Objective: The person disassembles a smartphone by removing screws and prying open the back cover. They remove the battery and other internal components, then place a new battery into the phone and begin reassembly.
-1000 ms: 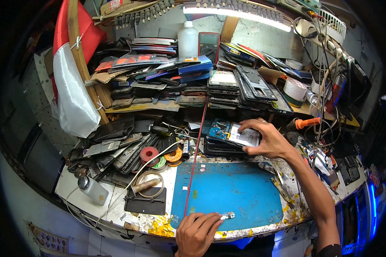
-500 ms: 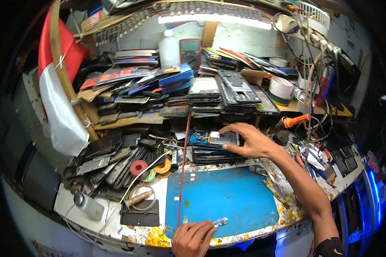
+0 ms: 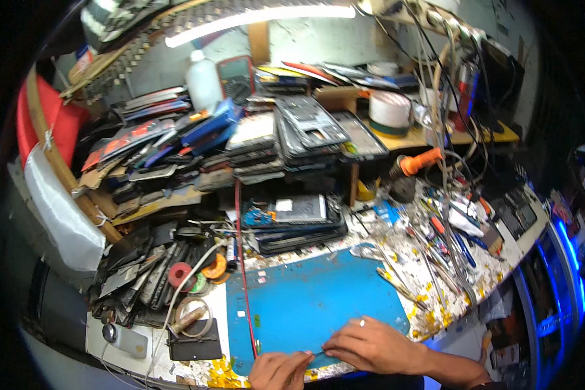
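Observation:
Both hands meet at the near edge of the blue work mat (image 3: 305, 296). My left hand (image 3: 281, 372) has its thumb and fingers pressed together in a pinch. Facing it, my right hand (image 3: 374, 346), with a ring on one finger, is also closed, fingertips bent down toward the mat. Between the two sets of fingertips a small, thin, dark piece (image 3: 318, 353) barely shows; its kind is hidden by the fingers. Behind the mat lies a stack of phone parts, topped by an opened phone (image 3: 299, 209) with a blue board.
Left of the mat are tape rolls (image 3: 213, 266), a pile of old phones (image 3: 136, 279) and a clear bottle (image 3: 127, 340). Tweezers and hand tools (image 3: 435, 260) lie at right, below an orange-handled tool (image 3: 419, 161). A red cord (image 3: 242, 286) crosses the mat's left side.
My right hand has left the opened phone on the stack and come down to the near mat edge beside my left hand. The view has shifted, with the bench appearing further left.

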`<control>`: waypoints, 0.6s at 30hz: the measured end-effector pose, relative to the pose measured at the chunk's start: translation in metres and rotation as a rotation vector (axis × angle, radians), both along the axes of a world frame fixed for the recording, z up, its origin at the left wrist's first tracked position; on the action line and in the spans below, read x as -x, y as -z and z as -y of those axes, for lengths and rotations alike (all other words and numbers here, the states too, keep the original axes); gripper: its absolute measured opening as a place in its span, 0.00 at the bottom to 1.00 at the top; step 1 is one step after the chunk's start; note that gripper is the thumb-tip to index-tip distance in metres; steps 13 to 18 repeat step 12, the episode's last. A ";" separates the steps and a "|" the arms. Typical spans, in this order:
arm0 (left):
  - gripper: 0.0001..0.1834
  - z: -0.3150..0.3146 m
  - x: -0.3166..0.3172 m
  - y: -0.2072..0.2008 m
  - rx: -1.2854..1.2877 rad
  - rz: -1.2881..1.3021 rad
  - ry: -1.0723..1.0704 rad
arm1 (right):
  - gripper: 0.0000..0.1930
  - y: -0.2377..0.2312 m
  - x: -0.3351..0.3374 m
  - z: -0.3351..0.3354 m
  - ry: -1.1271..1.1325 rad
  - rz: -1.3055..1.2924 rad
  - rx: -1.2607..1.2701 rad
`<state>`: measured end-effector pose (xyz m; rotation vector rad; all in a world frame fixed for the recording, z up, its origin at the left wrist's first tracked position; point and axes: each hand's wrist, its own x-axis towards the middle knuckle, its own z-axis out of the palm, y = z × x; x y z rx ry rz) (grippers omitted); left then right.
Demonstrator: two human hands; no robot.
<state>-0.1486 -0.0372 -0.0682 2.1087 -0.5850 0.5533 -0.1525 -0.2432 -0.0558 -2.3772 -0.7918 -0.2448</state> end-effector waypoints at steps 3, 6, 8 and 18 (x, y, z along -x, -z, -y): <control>0.14 0.010 0.001 -0.004 0.068 -0.042 -0.004 | 0.10 0.004 0.004 0.004 0.058 -0.111 -0.329; 0.14 0.019 0.002 -0.007 0.143 -0.065 0.007 | 0.08 0.005 0.009 0.005 0.069 -0.130 -0.538; 0.14 0.024 0.000 -0.005 0.210 -0.108 0.041 | 0.08 0.007 0.012 0.009 0.074 -0.133 -0.603; 0.14 0.029 -0.004 -0.004 0.244 -0.175 0.126 | 0.11 0.014 0.014 0.016 0.126 -0.116 -0.830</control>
